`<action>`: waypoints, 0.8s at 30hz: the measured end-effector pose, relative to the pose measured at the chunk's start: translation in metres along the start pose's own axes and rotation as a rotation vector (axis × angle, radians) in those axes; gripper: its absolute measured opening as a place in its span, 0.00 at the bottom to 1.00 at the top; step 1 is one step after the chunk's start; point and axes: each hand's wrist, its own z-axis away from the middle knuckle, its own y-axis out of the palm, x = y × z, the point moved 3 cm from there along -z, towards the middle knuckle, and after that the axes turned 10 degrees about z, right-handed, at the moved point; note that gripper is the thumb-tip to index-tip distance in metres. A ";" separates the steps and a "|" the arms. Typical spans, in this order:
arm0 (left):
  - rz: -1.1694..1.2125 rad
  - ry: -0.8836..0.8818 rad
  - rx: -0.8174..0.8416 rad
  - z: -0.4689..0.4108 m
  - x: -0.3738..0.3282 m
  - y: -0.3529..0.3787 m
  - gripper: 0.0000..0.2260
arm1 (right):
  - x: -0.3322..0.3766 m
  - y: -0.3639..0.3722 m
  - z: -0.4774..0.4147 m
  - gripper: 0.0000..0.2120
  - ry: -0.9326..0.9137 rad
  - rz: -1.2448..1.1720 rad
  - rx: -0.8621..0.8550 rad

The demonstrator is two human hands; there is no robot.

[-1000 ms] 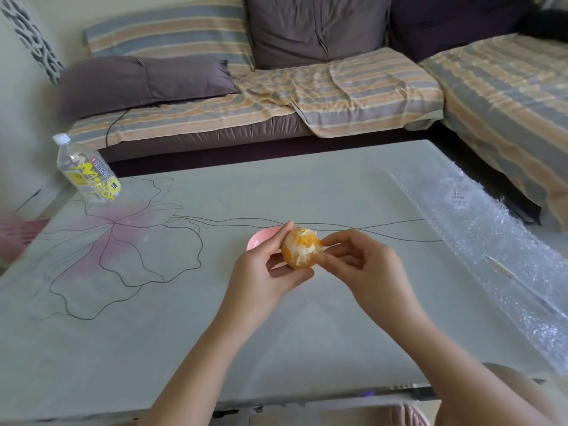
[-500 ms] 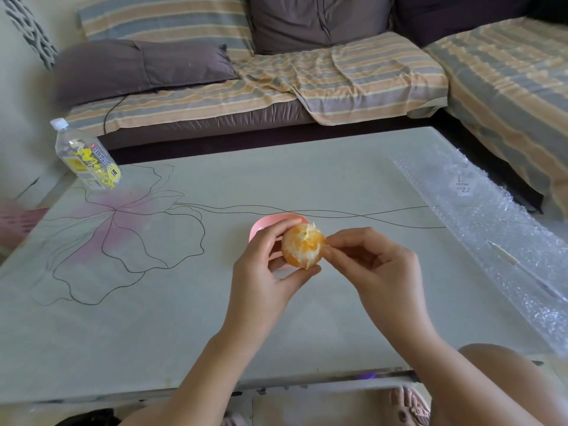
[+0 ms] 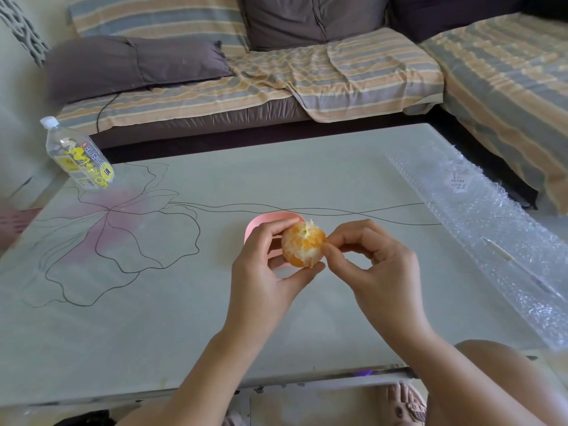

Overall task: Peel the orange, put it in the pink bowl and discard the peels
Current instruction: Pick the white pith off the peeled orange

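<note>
The orange (image 3: 303, 243) is held in the air just in front of the pink bowl (image 3: 270, 217), hiding part of the bowl's near rim. Most of its peel is off, and pale pith shows over the flesh. The left hand (image 3: 264, 272) grips it from the left, with the thumb under it and the fingers curled over its top and far side. The right hand (image 3: 375, 269) meets it from the right, thumb and forefinger pinched together against its side and the other fingers curled. Whether a scrap of peel sits between those fingertips cannot be told.

The bowl stands on the worktop (image 3: 184, 318), which has a flower drawn on it to the bowl's left. Far to the left of the bowl, at the worktop's back corner, stands a plastic bottle (image 3: 78, 155) with a yellow label. To the bowl's right lies a strip of bubble wrap (image 3: 491, 241). Behind the bowl, past the worktop, is a striped sofa (image 3: 338, 75) with a grey cushion (image 3: 132, 63).
</note>
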 end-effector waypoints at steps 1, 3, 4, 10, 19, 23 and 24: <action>-0.001 -0.005 -0.004 0.001 -0.001 0.000 0.24 | 0.000 0.000 0.000 0.05 -0.020 0.016 -0.009; -0.002 -0.012 -0.013 0.002 -0.002 0.001 0.24 | 0.002 -0.001 0.000 0.04 -0.053 0.039 -0.023; -0.003 -0.018 -0.015 0.002 -0.003 0.001 0.23 | 0.002 -0.001 0.000 0.04 -0.065 0.046 -0.027; 0.073 -0.116 -0.029 0.005 -0.004 0.001 0.21 | 0.004 -0.002 -0.001 0.06 -0.130 0.069 -0.030; 0.250 -0.260 -0.057 -0.002 0.006 -0.001 0.22 | -0.007 -0.002 -0.008 0.06 -0.045 0.122 0.033; 0.279 -0.376 -0.044 0.000 0.020 -0.004 0.23 | -0.035 0.003 -0.015 0.13 0.125 0.369 0.126; 0.284 -0.404 -0.040 0.002 0.024 -0.005 0.23 | -0.041 0.004 -0.015 0.13 0.158 0.407 0.145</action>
